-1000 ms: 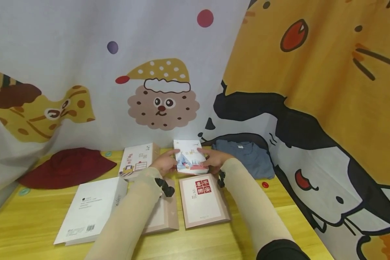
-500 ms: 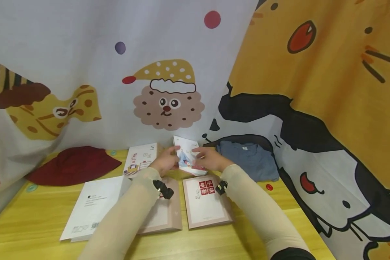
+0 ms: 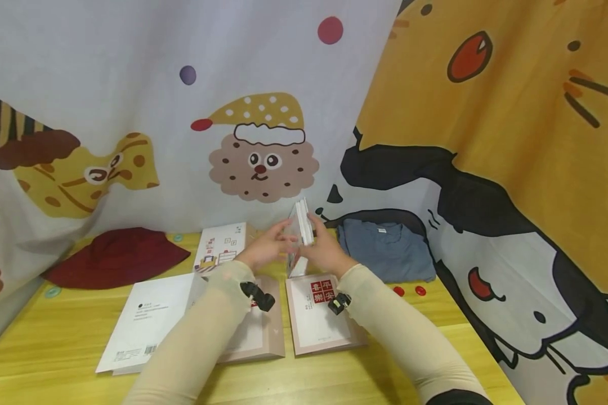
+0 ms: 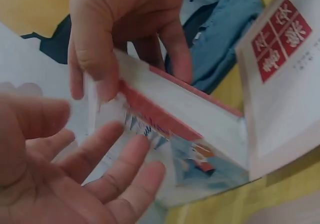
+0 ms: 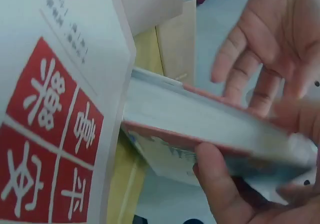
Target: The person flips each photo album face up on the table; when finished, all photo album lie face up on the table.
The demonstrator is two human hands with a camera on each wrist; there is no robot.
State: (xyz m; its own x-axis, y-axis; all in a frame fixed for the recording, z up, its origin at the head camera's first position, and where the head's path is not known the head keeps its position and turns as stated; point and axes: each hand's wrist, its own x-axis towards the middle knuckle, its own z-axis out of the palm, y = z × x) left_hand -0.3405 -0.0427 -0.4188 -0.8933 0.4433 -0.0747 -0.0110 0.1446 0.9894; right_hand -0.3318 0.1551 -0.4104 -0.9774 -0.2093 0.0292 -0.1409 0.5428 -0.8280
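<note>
Step in hand, as I judge it: turning the illustrated white book (image 3: 302,216) on edge between the hands. The next move calls for the right side to bear the load while the left settles flat on the cover; a slack left side may let the book swing.

Left to right on the head feed: the maroon bucket hat (image 3: 119,259), then the white barcoded book (image 3: 134,326) and the book with the room drawing (image 3: 220,244). The left hand (image 3: 267,247) follows, reaching forward. Its fingers are extended and spread, gripping nothing; I cannot confirm that the fingertips contact the cover.

Centre: the illustrated white book is steeply tilted, page edges toward me, just beyond the pink-bordered book with the red character block (image 3: 316,326). I cannot tell whether its lower edge bears on the wood-grain table (image 3: 334,382).

Right: the right hand (image 3: 329,251) grips the book, digits bearing on both sides, spread no wider than its thickness. The folded blue-grey shirt (image 3: 392,253) lies beside that hand, apart from it.
</note>
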